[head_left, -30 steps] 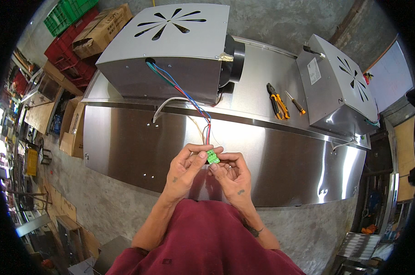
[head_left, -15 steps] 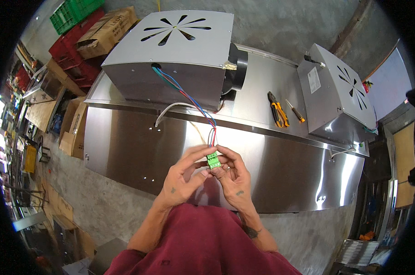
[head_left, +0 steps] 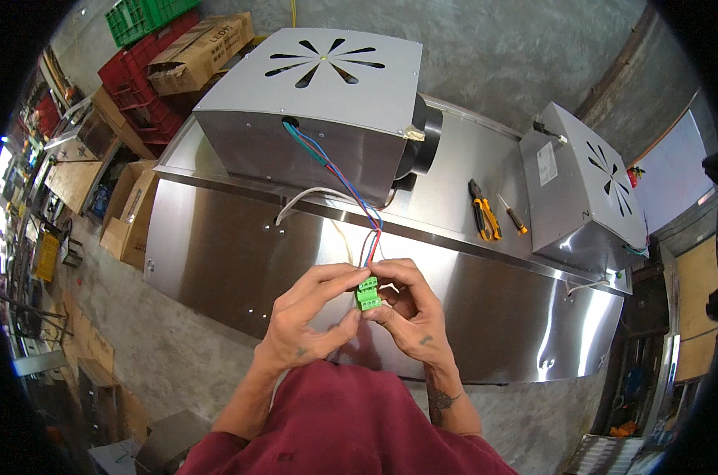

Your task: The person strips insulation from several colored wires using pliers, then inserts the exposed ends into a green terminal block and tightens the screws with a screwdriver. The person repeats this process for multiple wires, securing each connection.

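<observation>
A green terminal block connector (head_left: 368, 294) is pinched between my two hands above the steel panel. My left hand (head_left: 307, 313) grips its left side with thumb and fingertips. From the right, my right hand (head_left: 410, 309) closes on it the same way. Red, blue and dark wires (head_left: 374, 241) run down into the connector's far end. They come from a hole in the front of the large grey metal box (head_left: 295, 150). Where the wire ends enter the connector is partly hidden by my fingers.
Pliers with orange-black handles (head_left: 484, 212) and a screwdriver (head_left: 514, 216) lie on the steel surface (head_left: 454, 150) to the right. A smaller grey box (head_left: 569, 182) stands beyond them. A white cable (head_left: 315, 192) curves out near the big box. Cardboard boxes (head_left: 196, 59) and crates (head_left: 141, 87) are stacked at far left.
Both hands stay closed on the connector, which now sits slightly lower in view with its terminal face more exposed between my fingers. The whole view has tilted a little.
</observation>
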`<state>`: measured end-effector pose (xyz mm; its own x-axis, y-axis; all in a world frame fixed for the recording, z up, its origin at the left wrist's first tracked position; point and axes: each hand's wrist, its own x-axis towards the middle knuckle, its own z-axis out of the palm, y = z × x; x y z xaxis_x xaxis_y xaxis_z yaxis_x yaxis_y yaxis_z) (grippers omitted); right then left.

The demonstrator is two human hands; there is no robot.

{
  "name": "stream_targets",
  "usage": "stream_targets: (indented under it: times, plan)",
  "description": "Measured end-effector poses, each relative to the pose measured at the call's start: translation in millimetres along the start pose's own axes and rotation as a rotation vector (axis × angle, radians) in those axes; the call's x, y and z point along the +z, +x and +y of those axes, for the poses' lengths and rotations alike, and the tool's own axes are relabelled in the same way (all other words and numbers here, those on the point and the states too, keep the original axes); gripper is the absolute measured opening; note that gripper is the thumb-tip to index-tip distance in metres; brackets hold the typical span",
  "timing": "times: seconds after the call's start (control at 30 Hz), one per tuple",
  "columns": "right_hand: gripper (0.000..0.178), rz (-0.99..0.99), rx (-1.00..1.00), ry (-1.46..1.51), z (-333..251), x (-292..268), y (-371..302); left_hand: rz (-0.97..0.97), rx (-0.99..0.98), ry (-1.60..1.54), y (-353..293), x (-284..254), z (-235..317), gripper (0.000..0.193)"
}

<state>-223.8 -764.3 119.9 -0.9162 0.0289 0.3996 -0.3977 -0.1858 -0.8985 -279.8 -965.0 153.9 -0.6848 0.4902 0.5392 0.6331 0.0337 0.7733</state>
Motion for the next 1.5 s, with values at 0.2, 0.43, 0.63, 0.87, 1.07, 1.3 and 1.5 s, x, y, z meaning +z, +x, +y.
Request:
stream_targets:
  times: [0.2, 0.43, 0.63, 0.87, 1.07, 1.3, 1.5]
  plan:
    - [0.052, -0.033, -0.150, -0.076, -9.6, 1.9, 7.0, 0.068, 0.094, -0.052, 5.2, 0.0, 4.8, 0.055]
    - [0.045, -0.025, -0.273, -0.323, -23.7, 3.3, 5.7, 0.078, 0.214, -0.053, 7.2, 0.5, 10.6, 0.055]
    - [0.044, 0.008, -0.214, -0.272, -30.0, 9.0, 5.3, 0.125, 0.204, -0.023, 7.5, 6.0, 14.0, 0.053]
    - [0.050, 0.063, -0.076, -0.120, -30.2, 8.1, 9.3, 0.077, 0.137, 0.044, 18.5, 6.5, 12.0, 0.056]
    - [0.062, 0.039, -0.089, -0.107, -28.3, -2.4, 6.3, 0.031, 0.182, 0.139, 21.8, 10.6, 16.4, 0.052]
    - [0.066, 0.009, -0.094, -0.288, -37.7, -2.5, 5.1, 0.017, 0.143, 0.106, 23.4, 12.4, 27.3, 0.047]
    - [0.064, -0.020, -0.109, -0.464, -48.3, -4.2, 6.5, -0.011, 0.176, 0.051, 22.0, 10.0, 24.3, 0.036]
